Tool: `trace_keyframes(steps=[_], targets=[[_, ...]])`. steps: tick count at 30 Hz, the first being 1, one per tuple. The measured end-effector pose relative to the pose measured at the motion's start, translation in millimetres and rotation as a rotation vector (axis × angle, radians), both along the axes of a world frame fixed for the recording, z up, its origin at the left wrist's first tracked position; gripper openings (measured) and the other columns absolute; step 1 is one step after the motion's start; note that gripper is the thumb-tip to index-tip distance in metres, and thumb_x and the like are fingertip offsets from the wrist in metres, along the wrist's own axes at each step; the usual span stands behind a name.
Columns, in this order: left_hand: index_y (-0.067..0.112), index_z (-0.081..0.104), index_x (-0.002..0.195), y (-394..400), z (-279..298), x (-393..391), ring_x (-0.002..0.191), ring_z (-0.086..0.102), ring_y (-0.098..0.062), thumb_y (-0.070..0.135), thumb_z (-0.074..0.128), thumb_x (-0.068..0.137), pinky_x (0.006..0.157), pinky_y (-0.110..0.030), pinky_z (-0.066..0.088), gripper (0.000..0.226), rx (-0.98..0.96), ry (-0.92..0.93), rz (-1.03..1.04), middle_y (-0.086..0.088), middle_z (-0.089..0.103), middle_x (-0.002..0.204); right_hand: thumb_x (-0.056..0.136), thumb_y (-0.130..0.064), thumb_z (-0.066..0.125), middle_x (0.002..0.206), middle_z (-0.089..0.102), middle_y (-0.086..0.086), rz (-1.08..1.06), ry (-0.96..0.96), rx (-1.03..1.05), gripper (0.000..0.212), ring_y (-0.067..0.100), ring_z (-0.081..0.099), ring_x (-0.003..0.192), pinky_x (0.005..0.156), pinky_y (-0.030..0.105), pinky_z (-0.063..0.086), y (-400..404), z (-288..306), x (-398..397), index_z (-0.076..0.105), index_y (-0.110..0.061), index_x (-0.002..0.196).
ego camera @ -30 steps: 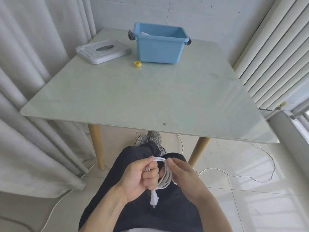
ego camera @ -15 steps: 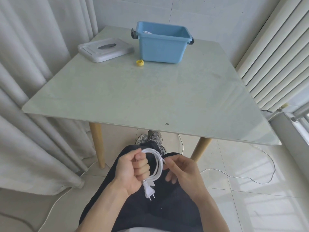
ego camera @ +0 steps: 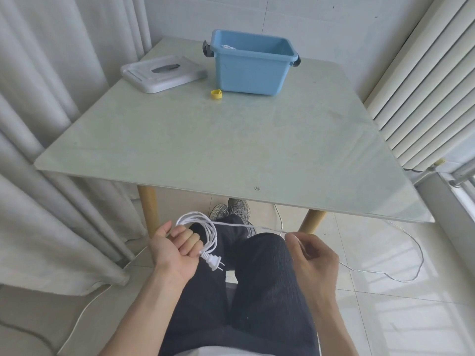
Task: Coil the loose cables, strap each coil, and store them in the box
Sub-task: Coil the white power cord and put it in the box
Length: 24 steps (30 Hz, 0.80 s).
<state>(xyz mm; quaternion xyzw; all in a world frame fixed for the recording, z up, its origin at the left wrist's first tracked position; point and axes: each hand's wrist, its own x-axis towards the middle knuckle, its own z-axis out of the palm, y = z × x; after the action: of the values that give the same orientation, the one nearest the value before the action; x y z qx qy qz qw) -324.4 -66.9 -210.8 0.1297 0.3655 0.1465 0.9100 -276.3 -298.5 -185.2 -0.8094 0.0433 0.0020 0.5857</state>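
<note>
Several loops of white cable (ego camera: 205, 227) sit gripped in the left hand (ego camera: 174, 249) at 7 o'clock; the right hand (ego camera: 312, 255) pinches the taut strand; slack grip could spill the coil.

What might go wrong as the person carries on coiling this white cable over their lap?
The loose cable trails across the floor and passes near the table leg, so it could snag when the right hand pulls more in. The left hand holds several loops of the coil with the plug dangling; a slack grip could let loops spring apart. The yellow strap lies far off beside the blue box, an awkward one-handed reach.
</note>
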Motion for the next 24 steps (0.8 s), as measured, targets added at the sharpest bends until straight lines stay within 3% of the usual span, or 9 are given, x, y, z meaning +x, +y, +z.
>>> trace_keyframes(steps=[3,7,9,13,15,17,20,24], targets=[[0.020,0.035,0.062,2,1,1,0.040,0.018,-0.012,0.036,0.030,0.098,0.042,-0.027,0.018,0.040,0.001,-0.044,0.089,0.006,0.021,0.049,0.092,-0.013,0.068,0.071,0.074,-0.002,0.126,0.034,0.016,0.012,0.008,0.062,0.059,0.059,0.026,0.051,1,1,-1,0.076,-0.020,0.087],[0.018,0.037,0.071,16,4,2,0.049,0.023,-0.015,0.042,0.036,0.094,0.057,-0.029,0.022,0.033,-0.003,-0.076,0.262,0.002,0.027,0.060,0.092,-0.033,0.066,0.064,0.072,-0.008,0.567,0.225,-0.441,0.018,0.008,0.066,0.055,0.059,0.017,0.048,-8,-5,3,0.070,-0.020,0.079],[0.018,0.036,0.072,21,4,2,0.053,0.023,-0.016,0.042,0.037,0.093,0.060,-0.030,0.022,0.032,0.048,-0.025,0.319,0.002,0.027,0.062,0.089,-0.041,0.067,0.061,0.070,-0.013,0.655,0.259,-0.567,0.020,0.001,0.065,0.058,0.060,0.013,0.045,-10,-11,2,0.069,-0.024,0.079],[0.021,0.034,0.070,24,4,6,0.053,0.023,-0.014,0.032,0.031,0.099,0.058,-0.028,0.022,0.031,0.242,0.030,0.338,0.005,0.028,0.057,0.087,-0.037,0.068,0.057,0.066,-0.014,0.764,0.265,-0.613,0.015,-0.001,0.061,0.055,0.056,0.009,0.042,-5,-12,-6,0.071,-0.028,0.075],[0.021,0.034,0.071,21,1,11,0.051,0.026,-0.012,0.021,0.032,0.100,0.058,-0.026,0.024,0.030,0.364,0.047,0.300,0.008,0.029,0.054,0.086,-0.034,0.070,0.068,0.071,-0.010,0.832,0.258,-0.589,0.014,-0.002,0.059,0.058,0.058,0.009,0.043,1,-7,-11,0.071,-0.030,0.073],[0.019,0.037,0.073,17,-5,15,0.050,0.033,-0.011,0.014,0.038,0.101,0.058,-0.026,0.029,0.028,0.563,0.078,0.171,0.009,0.037,0.052,0.086,-0.033,0.071,0.078,0.074,-0.005,0.902,0.250,-0.534,0.013,0.001,0.060,0.063,0.062,0.013,0.047,7,-3,-15,0.073,-0.031,0.073],[0.012,0.051,0.079,3,-12,13,0.059,0.051,-0.019,0.018,0.044,0.104,0.066,-0.035,0.041,0.027,0.917,0.150,-0.212,0.003,0.057,0.057,0.087,-0.029,0.071,0.078,0.071,-0.009,0.935,0.211,-0.406,0.014,0.008,0.066,0.071,0.073,0.024,0.055,14,5,-19,0.074,-0.027,0.074],[0.001,0.060,0.087,-14,-4,-2,0.069,0.068,-0.022,0.011,0.040,0.106,0.076,-0.041,0.054,0.029,1.116,0.048,-0.673,-0.006,0.073,0.074,0.089,-0.028,0.069,0.069,0.066,-0.015,0.931,0.137,-0.230,0.020,0.004,0.059,0.062,0.062,0.020,0.047,16,20,-19,0.070,-0.029,0.069]])
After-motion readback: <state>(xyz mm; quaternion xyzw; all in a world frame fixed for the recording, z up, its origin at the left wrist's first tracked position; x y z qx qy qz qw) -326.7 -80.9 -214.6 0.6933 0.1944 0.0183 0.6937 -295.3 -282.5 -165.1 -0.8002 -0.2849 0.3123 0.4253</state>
